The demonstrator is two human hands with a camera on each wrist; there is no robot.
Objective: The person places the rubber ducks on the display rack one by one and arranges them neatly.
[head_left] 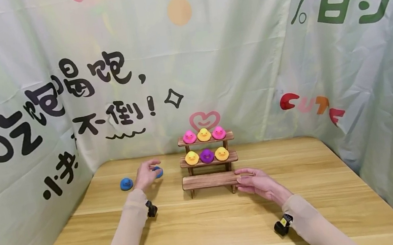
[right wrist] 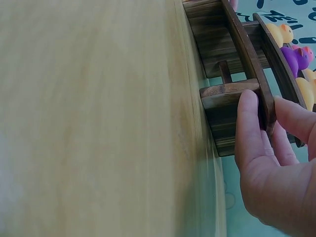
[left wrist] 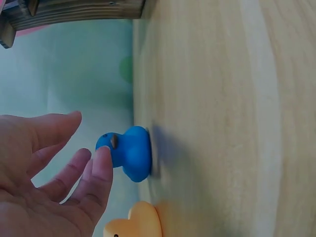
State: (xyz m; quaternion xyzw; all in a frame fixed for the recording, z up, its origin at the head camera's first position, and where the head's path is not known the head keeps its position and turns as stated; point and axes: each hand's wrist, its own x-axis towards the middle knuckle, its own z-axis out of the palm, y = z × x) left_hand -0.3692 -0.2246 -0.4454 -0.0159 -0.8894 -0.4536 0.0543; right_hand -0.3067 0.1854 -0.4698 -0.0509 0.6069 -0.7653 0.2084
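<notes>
My left hand [head_left: 145, 175] is over the left part of the table, fingers apart and loosely bent beside a blue rubber duck [left wrist: 133, 154]. In the left wrist view one fingertip overlaps the duck's head, and the duck sits on the tabletop. My right hand [head_left: 259, 182] pinches the right end of the lowest step of a three-tier wooden display stand [head_left: 208, 180], thumb on top and fingers beneath. The top tier carries pink and yellow ducks [head_left: 203, 135]; the middle one carries a purple duck [head_left: 207, 155] between two yellow ones. No duck is on the lowest step.
Another blue duck [head_left: 126, 184] sits left of my left hand. In the left wrist view, a yellow-orange duck [left wrist: 136, 222] shows at the bottom edge; the hand hides it in the head view. Printed cloth [head_left: 234, 71] hangs behind the wooden table [head_left: 205, 238].
</notes>
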